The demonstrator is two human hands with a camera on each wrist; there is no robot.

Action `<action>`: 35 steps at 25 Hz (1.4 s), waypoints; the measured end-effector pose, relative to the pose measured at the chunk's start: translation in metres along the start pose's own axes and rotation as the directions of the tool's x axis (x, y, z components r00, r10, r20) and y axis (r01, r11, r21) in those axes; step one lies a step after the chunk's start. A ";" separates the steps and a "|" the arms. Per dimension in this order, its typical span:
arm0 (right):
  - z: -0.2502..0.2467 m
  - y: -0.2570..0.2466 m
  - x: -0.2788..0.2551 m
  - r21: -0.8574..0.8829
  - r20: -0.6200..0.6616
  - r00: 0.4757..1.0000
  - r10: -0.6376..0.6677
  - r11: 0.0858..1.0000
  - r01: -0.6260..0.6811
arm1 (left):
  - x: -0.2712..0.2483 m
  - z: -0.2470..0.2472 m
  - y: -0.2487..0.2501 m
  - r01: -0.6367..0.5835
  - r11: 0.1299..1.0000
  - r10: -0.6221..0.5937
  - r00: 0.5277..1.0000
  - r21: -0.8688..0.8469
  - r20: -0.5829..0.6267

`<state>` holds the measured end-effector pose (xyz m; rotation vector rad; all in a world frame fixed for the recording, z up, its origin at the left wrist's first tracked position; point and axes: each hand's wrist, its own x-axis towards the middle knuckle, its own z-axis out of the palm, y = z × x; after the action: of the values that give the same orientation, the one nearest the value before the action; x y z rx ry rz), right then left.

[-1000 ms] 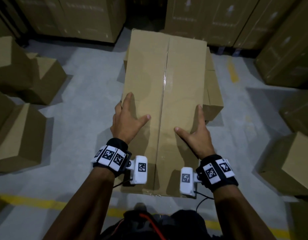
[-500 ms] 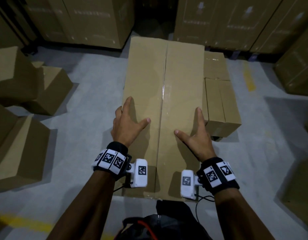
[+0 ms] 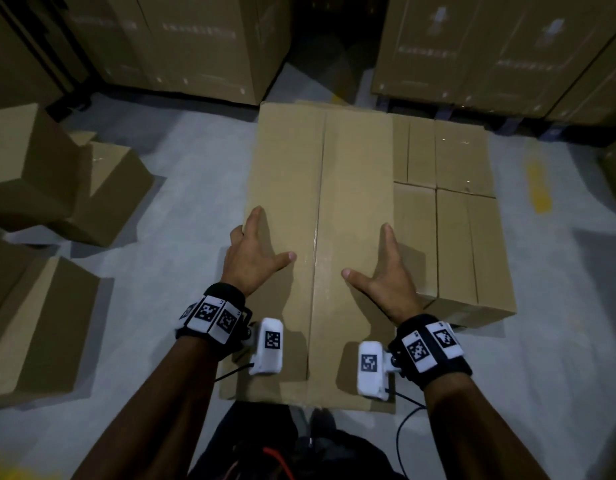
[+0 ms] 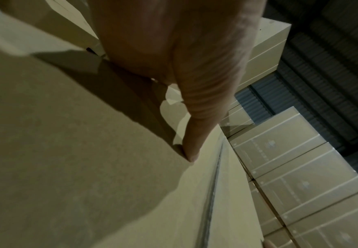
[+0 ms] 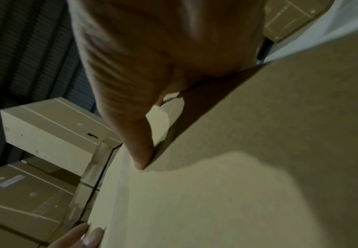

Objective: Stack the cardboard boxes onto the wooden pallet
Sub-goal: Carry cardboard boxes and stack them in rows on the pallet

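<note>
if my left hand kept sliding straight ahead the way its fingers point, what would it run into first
Nothing on the carried box itself: the left hand lies along its left edge, and that top is bare to the far end. Beyond it stand the stacked cartons, though depth is hard to judge.

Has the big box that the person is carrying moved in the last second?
Yes. The carried box now hangs beside the low stacked boxes, which showed less a second ago; both hands grip its sides.

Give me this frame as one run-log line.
phase: carrying | left hand: grips long box left side | right hand: grips right side | stacked boxes: ahead-right
</note>
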<state>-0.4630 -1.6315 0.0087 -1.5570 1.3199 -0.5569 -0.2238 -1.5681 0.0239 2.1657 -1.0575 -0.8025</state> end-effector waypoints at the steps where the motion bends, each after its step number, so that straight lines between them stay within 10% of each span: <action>1: 0.002 -0.001 0.016 -0.004 0.005 1.000 0.018 1.000 -0.018 | 0.019 -0.001 0.001 0.012 1.000 -0.012 1.000 0.008 0.024; 18: 0.082 0.023 0.278 -0.027 -0.064 0.934 0.352 0.935 -0.354 | 0.358 0.038 -0.029 -0.119 0.925 -0.088 0.858 0.361 0.506; 35: 0.111 0.249 0.412 -0.130 -0.046 0.881 0.470 0.872 -0.472 | 0.469 0.247 -0.142 -0.084 0.894 -0.170 0.845 0.440 0.507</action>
<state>-0.3636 -1.9513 -0.3549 -1.2677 1.7076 -0.1680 -0.1018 -1.9439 -0.3575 2.4072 -1.6092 -1.3542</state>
